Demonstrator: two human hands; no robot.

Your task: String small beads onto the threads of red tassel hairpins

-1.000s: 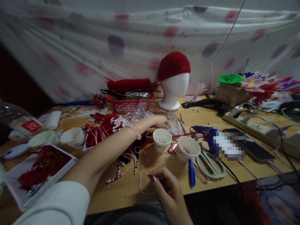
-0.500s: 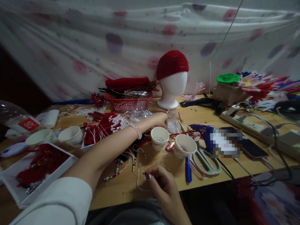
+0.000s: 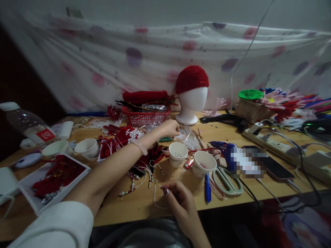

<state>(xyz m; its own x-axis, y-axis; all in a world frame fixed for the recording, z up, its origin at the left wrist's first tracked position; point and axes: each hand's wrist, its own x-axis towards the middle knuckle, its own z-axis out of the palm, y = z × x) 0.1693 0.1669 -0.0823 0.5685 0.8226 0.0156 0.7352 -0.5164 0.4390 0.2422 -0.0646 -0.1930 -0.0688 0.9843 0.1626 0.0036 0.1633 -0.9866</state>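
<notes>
Viewed from beside the bench, the right hand (image 3: pixel 179 199) pinches a white thread (image 3: pixel 154 198) between thumb and forefinger at the near middle, presumably to keep its end under control, while the rest loops over the tabletop (image 3: pixel 124 214). The left hand (image 3: pixel 171 128) extends to the far middle with fingers curled in, beside green beads (image 3: pixel 165 139) and a clear bag (image 3: pixel 190 139); whether it grips anything cannot be told. A white-bead cup (image 3: pixel 176 162) and a pink-bead cup (image 3: pixel 200 171) stand between near and far, likely to keep colours sorted within reach. Scissors (image 3: pixel 227 179) lie handles nearward, apparently for easy pickup. At the far side, one head form (image 3: pixel 191 101) wears one red cap (image 3: pixel 192 80), probably to hold its shape. Counted: four cups, including a plain cup (image 3: pixel 89 151) and a greenish cup (image 3: pixel 53 148) at left; one blue pen (image 3: pixel 208 190); one glue gun (image 3: pixel 227 151); one bottle (image 3: pixel 24 121).
</notes>
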